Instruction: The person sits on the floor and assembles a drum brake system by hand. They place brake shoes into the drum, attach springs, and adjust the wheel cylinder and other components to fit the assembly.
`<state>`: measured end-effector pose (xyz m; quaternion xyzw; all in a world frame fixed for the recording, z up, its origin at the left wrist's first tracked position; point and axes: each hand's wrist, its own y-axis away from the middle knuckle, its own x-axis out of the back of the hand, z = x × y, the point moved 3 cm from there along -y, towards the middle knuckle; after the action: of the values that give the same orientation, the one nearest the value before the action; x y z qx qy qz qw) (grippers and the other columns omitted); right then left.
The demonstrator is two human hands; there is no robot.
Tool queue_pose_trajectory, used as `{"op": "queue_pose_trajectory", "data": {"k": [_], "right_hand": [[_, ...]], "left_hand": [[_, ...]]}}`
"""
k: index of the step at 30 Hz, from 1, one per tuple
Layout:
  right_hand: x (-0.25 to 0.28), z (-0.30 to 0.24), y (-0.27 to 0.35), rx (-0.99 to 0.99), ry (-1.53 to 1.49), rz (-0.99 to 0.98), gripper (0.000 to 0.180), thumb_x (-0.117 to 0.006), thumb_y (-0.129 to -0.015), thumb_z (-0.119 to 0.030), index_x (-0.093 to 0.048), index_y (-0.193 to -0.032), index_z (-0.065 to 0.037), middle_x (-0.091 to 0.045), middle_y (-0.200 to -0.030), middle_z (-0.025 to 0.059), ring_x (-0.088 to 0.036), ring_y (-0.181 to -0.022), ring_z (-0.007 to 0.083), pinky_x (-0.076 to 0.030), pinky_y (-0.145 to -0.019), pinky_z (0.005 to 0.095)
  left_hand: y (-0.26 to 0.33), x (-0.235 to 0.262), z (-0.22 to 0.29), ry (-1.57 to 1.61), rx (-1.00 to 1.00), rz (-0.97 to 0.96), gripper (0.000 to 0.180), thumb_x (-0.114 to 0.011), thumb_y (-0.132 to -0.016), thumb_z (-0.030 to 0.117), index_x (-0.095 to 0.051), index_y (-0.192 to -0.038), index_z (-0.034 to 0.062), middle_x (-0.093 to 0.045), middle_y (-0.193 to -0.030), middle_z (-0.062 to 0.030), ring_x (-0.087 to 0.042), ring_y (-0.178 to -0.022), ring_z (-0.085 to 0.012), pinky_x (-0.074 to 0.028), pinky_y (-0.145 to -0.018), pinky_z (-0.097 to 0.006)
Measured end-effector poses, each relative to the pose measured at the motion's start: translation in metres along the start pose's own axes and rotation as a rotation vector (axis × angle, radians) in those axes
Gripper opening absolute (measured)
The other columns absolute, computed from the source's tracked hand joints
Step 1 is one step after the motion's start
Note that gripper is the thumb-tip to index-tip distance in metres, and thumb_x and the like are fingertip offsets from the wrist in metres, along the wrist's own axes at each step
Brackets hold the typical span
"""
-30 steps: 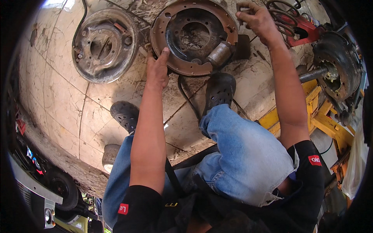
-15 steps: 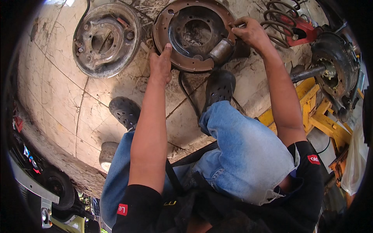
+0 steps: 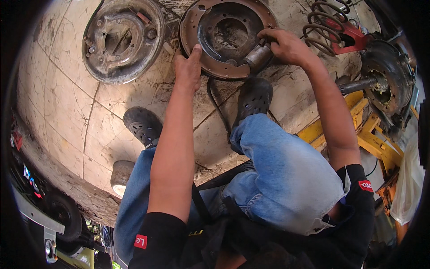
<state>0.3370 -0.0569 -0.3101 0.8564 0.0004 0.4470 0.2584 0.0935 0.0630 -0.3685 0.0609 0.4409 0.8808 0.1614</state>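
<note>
A brown, ring-shaped pair of brake shoes (image 3: 220,69) lies on a round backing plate (image 3: 204,35) on the floor in front of me. My left hand (image 3: 188,70) holds the near left edge, thumb on top of the shoe and fingers over the side, partly hidden. At the right, my right hand (image 3: 290,47) has its fingers bent over the shoe's end, beside a grey metal cylinder (image 3: 258,56). Its fingertips cover the spot where shoe and cylinder meet.
Another backing plate (image 3: 134,60) lies to the left. A coil spring (image 3: 320,31) and a red metal part (image 3: 351,38) are at the far right. A hub with a drum (image 3: 387,74) stands near a yellow metal frame (image 3: 376,145). A small metal cup (image 3: 122,177) is by my left leg.
My right hand's fingers have shifted inward from the shoe's outer edge to its end beside the cylinder. The left hand keeps its hold on the near left edge.
</note>
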Motion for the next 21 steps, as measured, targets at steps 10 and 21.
{"op": "queue_pose_trajectory", "data": {"k": [10,21], "right_hand": [[0.009,-0.013,-0.003,0.145,0.149,0.020,0.028,-0.065,-0.086,-0.020,-0.065,-0.113,-0.012,-0.063,-0.107,0.0164,-0.060,-0.102,0.0363,-0.049,-0.085,0.0440],[-0.002,-0.009,-0.015,0.272,0.114,0.031,0.030,-0.062,-0.079,-0.004,-0.062,-0.109,-0.007,-0.064,-0.106,0.0139,-0.061,-0.099,0.0365,-0.049,-0.083,0.0445]], "left_hand": [[0.001,-0.001,0.000,-0.026,0.044,0.024,0.056,-0.068,-0.089,0.022,-0.039,-0.125,-0.0102,-0.055,-0.119,-0.0217,-0.054,-0.108,-0.0265,-0.041,-0.097,-0.035],[-0.015,0.004,-0.023,0.070,-0.081,-0.151,0.058,-0.072,-0.086,0.018,-0.037,-0.125,-0.0078,-0.055,-0.119,-0.0205,-0.056,-0.107,-0.0256,-0.043,-0.097,-0.035]]}}
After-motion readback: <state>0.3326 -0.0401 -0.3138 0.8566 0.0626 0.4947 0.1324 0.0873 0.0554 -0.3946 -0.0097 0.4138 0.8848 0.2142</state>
